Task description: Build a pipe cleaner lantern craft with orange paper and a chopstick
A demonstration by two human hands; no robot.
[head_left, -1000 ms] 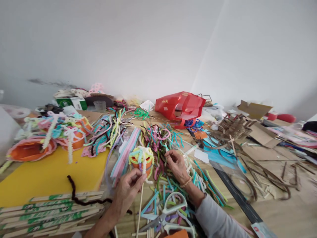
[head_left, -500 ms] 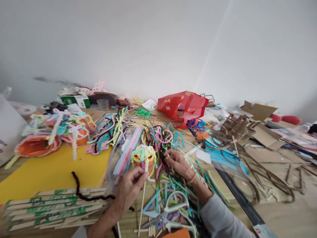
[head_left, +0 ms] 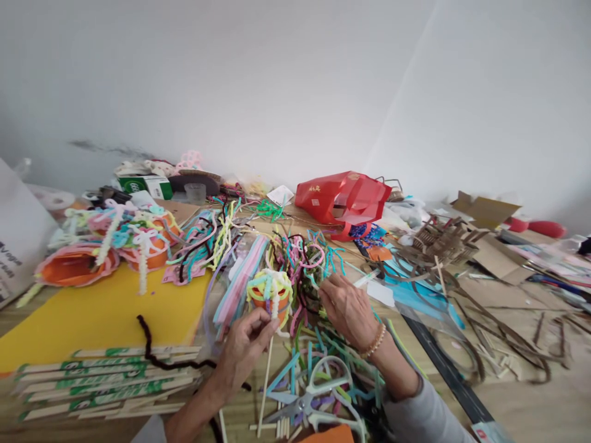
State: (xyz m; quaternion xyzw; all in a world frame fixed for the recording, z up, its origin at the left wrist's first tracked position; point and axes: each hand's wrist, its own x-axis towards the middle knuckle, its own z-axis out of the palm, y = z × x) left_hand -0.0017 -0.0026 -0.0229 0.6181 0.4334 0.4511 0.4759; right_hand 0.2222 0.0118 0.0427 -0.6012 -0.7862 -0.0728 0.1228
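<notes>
above left grip [head_left: 242,354], orange cup [head_left: 266,301] on wooden stick [head_left: 265,381]

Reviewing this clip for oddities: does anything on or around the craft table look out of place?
The dark brown pipe cleaner looks stray: it lies apart from the coloured piles, draped across the yellow sheet and the bundled wooden sticks, ending near the left hand. A dark smudge also marks the white wall.
</notes>
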